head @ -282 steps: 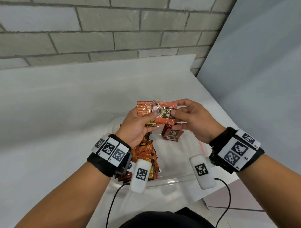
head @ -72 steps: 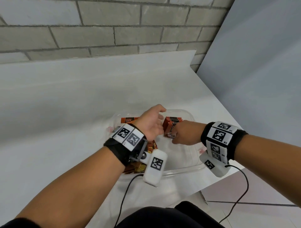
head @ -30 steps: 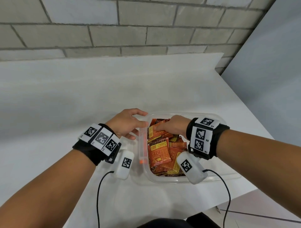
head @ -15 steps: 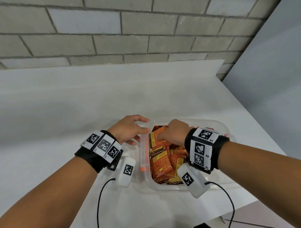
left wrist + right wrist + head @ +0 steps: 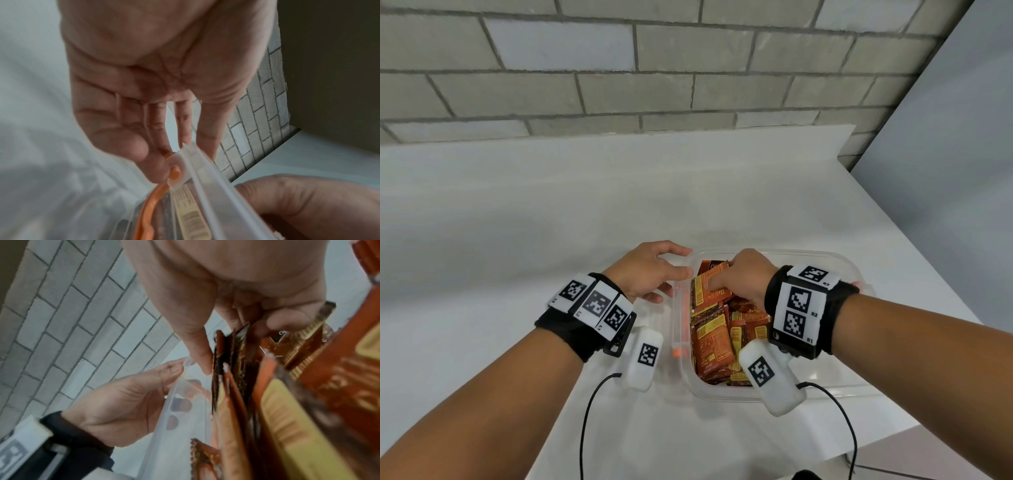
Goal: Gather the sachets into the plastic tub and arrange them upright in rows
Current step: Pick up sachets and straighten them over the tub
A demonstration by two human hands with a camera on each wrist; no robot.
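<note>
A clear plastic tub point(image 5: 825, 255) stands near the table's front right corner. Several orange and brown sachets point(image 5: 712, 339) fill its left half, some leaning, some lying flat. My right hand point(image 5: 743, 277) is inside the tub at the far left and pinches a few upright sachets point(image 5: 228, 353) between thumb and fingers. My left hand point(image 5: 650, 270) stays outside. Its fairly straight fingers point(image 5: 180, 402) press the tub's left wall point(image 5: 174, 443), and the thumb rests at the rim point(image 5: 205, 170). The tub's right half is hidden behind my right wrist.
An orange clip point(image 5: 152, 203) runs along the tub's left side. The white table point(image 5: 551, 222) stretches left and back to a brick wall point(image 5: 619, 85). The table's right edge point(image 5: 945, 291) and front edge lie close to the tub. Cables hang from both wrists.
My left hand came out of the tub to brace its left wall. My right hand crossed from the right-hand stack to the left pile and took hold of sachets there.
</note>
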